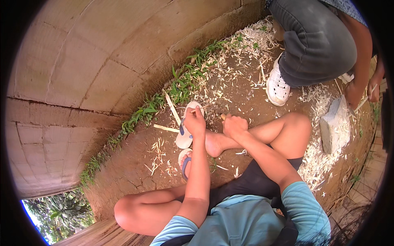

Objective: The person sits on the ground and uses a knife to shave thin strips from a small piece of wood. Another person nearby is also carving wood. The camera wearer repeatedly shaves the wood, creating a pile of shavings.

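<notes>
My left hand (195, 122) is closed round a thin pale wooden stick (206, 106), whose end points to the right. It is held above a loose flip-flop (183, 141) with a blue strap. To its right, my right hand (235, 126) is a fist, back of the hand up, gripping a small wooden-handled tool (223, 117). The tool's working end is small and dark against the ground, so its shape is hard to make out. The two hands are apart, over my bare foot (215, 144).
Split wood strips (172, 108) lie beside the flip-flop. Pale shavings (221, 78) cover the soil. A block wall (106, 53) edged with grass rises at left. At right, a person in a white clog (278, 84) crouches by a stone block (335, 123), holding a stick.
</notes>
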Motion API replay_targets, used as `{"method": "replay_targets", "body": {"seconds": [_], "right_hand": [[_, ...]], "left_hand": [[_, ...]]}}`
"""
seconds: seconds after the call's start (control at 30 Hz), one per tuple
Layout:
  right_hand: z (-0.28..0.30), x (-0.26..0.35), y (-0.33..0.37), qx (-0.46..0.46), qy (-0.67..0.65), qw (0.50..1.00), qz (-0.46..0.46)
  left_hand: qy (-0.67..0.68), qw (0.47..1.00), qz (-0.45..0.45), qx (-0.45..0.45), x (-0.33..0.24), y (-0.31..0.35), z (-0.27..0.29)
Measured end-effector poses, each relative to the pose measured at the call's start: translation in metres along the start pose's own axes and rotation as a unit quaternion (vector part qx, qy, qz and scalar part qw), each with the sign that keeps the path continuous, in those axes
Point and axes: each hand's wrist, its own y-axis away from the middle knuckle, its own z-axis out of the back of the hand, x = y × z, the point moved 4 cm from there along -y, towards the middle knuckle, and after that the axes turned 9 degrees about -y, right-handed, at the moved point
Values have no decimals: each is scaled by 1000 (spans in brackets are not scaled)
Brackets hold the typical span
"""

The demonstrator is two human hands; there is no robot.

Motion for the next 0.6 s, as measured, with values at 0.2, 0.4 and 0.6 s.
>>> {"method": "replay_targets", "body": {"seconds": [0.2,0.4,0.6], "right_hand": [[47,50,23,-44,-84,993,70],[-18,-21,-9,36,32,998,-44],[39,22,6,36,-57,997,-33]], "left_hand": [[-28,999,-21,-23,-10,4,8],[-21,1000,-9,13,-8,1,2],[5,1000,-1,6,-4,3,2]]}}
